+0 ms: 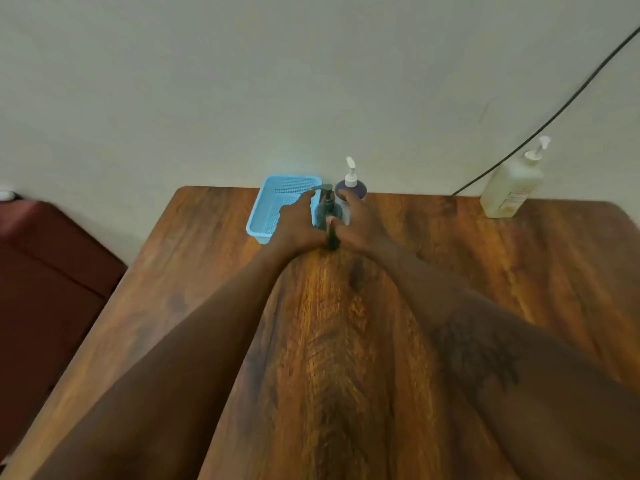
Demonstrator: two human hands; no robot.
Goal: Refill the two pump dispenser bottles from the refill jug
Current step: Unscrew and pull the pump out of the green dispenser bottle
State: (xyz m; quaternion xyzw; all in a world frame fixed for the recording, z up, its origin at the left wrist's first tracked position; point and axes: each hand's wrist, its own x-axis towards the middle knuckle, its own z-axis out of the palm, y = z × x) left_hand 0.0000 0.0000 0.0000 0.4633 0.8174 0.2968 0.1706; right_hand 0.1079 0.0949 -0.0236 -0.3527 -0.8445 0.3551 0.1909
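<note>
I see one light-blue perforated plastic basket (277, 206) at the far edge of the brown wooden table (346, 341). My left hand (298, 225) and right hand (360, 226) both clasp one dark green pump bottle (327, 211) standing upright; one white-pump purple-topped bottle (351, 188) stands just behind, and one pale translucent pump jug (510, 188) stands far right.

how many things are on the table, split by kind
Pump bottles: 3, namely the dark bottle held between the left hand and right hand, the purple-topped bottle and the large pale bottle
Baskets: 1, the blue basket
Total: 4
</note>
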